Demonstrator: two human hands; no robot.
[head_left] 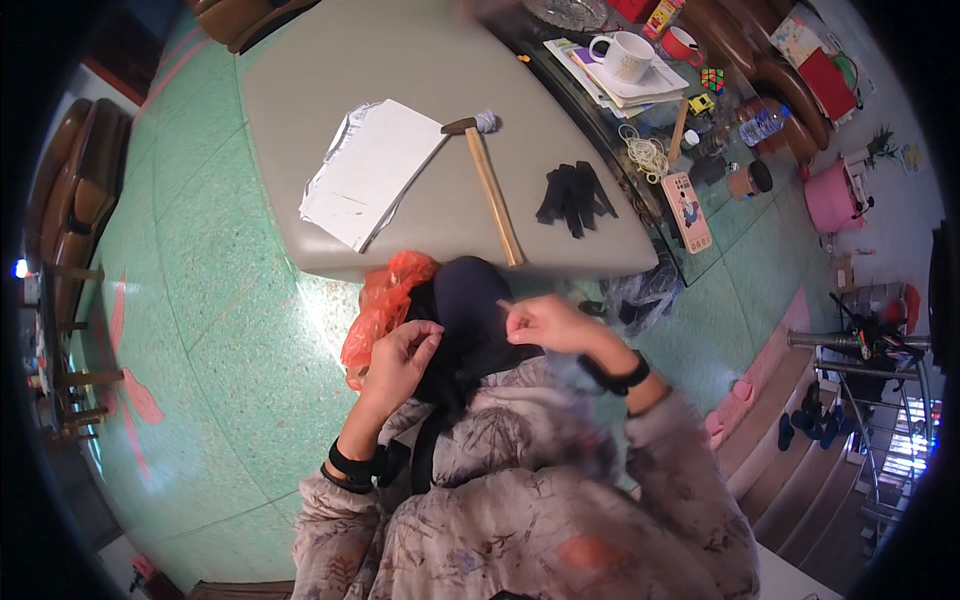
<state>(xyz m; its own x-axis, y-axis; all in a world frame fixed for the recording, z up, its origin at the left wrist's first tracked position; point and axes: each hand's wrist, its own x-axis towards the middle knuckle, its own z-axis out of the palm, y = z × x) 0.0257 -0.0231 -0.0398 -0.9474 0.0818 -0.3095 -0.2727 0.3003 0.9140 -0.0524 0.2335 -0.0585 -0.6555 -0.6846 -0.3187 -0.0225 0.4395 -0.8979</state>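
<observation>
Dark navy and black cloth point(470, 300) lies over my lap between my hands. At its left side is my left hand point(398, 362), thumb and forefinger pinched together. My right hand point(552, 326) is raised at the cloth's right side, its fingers closed in a pinch and slightly blurred. Whatever either pinch holds is too small to make out. An orange plastic bag point(385, 315) sits beside the cloth, just beyond my left hand. Past my right hand, several black fabric strips point(577, 197) lie bunched on the grey padded bench point(360, 60).
On the bench are a wooden-handled hammer point(490, 190) and a white board point(370, 175) on crumpled sheets. The glass table point(735, 215) at right carries a white mug point(626, 58), a phone in a pink case point(686, 212), pale cord point(643, 152) and jars. Steps point(790, 450) descend at lower right.
</observation>
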